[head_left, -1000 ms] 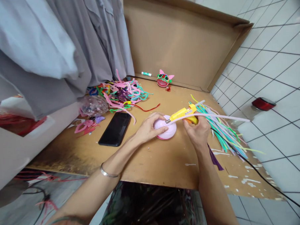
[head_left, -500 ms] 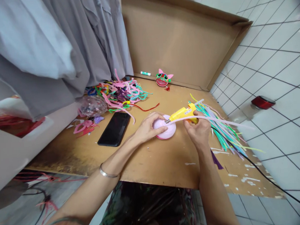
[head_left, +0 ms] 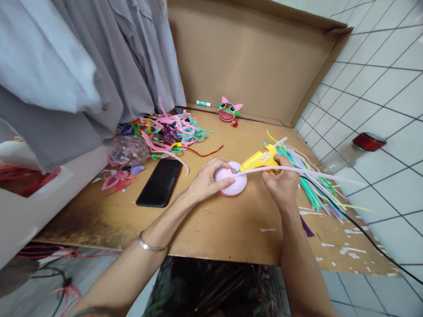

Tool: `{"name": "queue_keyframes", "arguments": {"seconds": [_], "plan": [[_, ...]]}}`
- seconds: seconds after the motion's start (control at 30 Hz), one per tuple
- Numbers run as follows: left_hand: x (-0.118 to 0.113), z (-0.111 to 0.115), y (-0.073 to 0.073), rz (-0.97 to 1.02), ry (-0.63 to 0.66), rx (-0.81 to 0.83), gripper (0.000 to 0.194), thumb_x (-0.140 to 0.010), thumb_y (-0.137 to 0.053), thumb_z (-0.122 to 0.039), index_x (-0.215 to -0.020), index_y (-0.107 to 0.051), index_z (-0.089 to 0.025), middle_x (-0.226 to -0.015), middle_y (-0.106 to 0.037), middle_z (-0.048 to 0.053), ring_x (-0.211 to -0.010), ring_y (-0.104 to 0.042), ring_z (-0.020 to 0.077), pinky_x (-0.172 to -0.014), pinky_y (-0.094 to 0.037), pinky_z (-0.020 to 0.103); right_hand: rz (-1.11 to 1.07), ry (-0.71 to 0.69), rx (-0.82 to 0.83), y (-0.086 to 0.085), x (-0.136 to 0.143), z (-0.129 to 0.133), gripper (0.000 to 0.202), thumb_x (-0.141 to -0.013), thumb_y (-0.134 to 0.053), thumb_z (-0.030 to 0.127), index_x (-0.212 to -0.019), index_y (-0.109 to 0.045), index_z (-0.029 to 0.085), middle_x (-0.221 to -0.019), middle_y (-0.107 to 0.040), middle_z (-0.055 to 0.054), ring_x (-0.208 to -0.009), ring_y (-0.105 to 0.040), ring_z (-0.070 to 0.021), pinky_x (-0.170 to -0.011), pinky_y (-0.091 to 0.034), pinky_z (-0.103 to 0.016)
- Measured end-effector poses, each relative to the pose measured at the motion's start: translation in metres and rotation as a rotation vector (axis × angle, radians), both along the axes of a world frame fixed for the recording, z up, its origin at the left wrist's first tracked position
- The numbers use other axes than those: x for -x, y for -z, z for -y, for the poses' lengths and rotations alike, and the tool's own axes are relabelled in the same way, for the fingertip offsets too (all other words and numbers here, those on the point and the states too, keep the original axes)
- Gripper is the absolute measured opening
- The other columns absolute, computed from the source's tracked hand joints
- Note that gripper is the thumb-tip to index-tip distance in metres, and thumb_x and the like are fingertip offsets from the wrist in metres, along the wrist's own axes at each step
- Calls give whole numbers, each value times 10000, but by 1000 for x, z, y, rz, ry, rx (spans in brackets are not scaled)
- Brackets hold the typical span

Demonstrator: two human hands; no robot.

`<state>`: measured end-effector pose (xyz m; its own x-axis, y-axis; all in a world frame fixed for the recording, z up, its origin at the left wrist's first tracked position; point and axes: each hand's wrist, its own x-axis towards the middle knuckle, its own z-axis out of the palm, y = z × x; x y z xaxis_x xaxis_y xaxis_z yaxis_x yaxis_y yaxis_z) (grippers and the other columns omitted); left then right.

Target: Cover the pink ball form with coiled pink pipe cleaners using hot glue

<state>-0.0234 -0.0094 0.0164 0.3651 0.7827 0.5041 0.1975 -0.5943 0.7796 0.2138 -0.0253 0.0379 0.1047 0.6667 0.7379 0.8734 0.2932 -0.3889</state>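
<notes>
My left hand [head_left: 212,178] grips a round, pale pink coil of fuzzy stems [head_left: 235,185], thumb on top and fingers round its far left side. The coil's lower edge is darker pink. In my right hand [head_left: 281,181] is a yellow hot glue gun [head_left: 260,161], its metal nozzle pointing left at the coil's top. A pale pink pipe cleaner [head_left: 303,167] runs from the coil out to the right, passing in front of the glue gun and over my right hand. Whether my right fingers also hold this stem I cannot tell.
A black phone [head_left: 159,183] lies left of my left hand. Behind it are tangled pipe cleaners [head_left: 171,130]. Loose straight pipe cleaners [head_left: 313,191] and a black cord [head_left: 358,229] lie at right. A small animal-head ornament [head_left: 228,112] and a glue stick [head_left: 203,103] stand by the cardboard [head_left: 252,58].
The glue gun's nozzle has shifted slightly right along the coil's top, with my right hand moving the same way. My left hand keeps its hold on the coil.
</notes>
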Motion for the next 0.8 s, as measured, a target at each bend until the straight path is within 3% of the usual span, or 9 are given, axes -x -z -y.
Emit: {"name": "queue_keyframes", "arguments": {"seconds": [0.8], "plan": [[-2,1,0,-27,5,-42,275,-804,-723,-325,-1029,-633,-194,-1222,-645,93,-1174,-608,241,-1046,-444,422,96,55,-141,0,-1,0,330,-756,-592,301,-1064,-613,185,-1008,-701,-116,-927,-662,-283,-816,-531,-430]]}}
